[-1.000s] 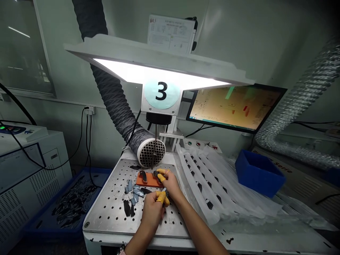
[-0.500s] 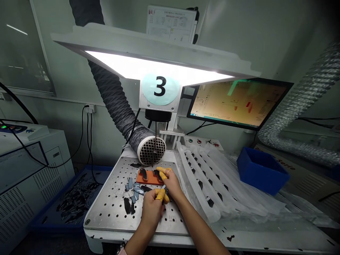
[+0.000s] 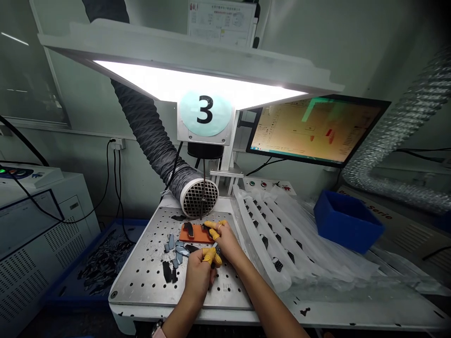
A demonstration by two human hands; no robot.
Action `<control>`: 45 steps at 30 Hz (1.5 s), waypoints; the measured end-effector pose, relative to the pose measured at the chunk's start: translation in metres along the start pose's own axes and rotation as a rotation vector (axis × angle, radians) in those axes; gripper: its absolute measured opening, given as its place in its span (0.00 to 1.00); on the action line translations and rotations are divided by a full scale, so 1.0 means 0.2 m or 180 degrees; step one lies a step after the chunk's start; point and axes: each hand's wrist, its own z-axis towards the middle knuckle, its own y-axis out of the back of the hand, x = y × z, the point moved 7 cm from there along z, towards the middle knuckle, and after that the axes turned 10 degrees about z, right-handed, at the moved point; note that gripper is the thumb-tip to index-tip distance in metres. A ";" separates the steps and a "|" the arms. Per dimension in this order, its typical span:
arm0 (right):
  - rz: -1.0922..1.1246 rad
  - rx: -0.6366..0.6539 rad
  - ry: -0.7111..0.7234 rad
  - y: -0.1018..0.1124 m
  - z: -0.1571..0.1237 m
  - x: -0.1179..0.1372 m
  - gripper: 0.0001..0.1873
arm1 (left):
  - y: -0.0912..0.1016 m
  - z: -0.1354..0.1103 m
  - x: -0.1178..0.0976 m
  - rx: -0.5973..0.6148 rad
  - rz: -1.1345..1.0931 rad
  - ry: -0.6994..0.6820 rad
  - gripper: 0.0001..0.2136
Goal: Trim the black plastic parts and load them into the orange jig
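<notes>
Yellow finger cots cover several fingertips of both hands. My left hand (image 3: pixel 200 271) is closed in a pinch around a small dark piece with a speckled surface (image 3: pixel 218 249), partly covered by the fingers. Just beyond it, my right hand (image 3: pixel 225 240) reaches over the right end of an orange block (image 3: pixel 197 238). Its thumb and forefinger close around a curved black piece (image 3: pixel 206 228) on that block. A second curved black piece (image 3: pixel 189 229) stands on the block's left part. Grey and black flat scraps (image 3: pixel 179 256) lie left of my hands.
The perforated metal plate (image 3: pixel 141 281) lies under my hands. A grilled duct mouth (image 3: pixel 199 199) and a thin vertical rod stand behind the block. To the right are plastic-wrapped rows of dark pieces (image 3: pixel 265 241) and a blue bin (image 3: pixel 347 225). A blue tray of scraps (image 3: pixel 105 263) sits lower left.
The view has shifted slightly, so the scene sits a little further left and higher. Both hands keep nearly the same grip and place relative to the orange block.
</notes>
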 end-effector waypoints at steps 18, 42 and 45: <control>0.0313 -0.0213 -0.0412 0.06 -0.14 0.09 0.10 | 0.02 -0.02 -0.03 -0.0308 0.0204 -0.0084 0.12; 0.1980 -0.0302 0.0968 0.37 -0.11 1.07 0.09 | 0.59 0.06 -0.30 0.0591 0.5197 -0.1885 0.19; 0.2259 -0.0305 0.1239 0.39 -0.11 1.15 0.08 | 0.62 0.07 -0.25 0.0361 0.5188 -0.2242 0.19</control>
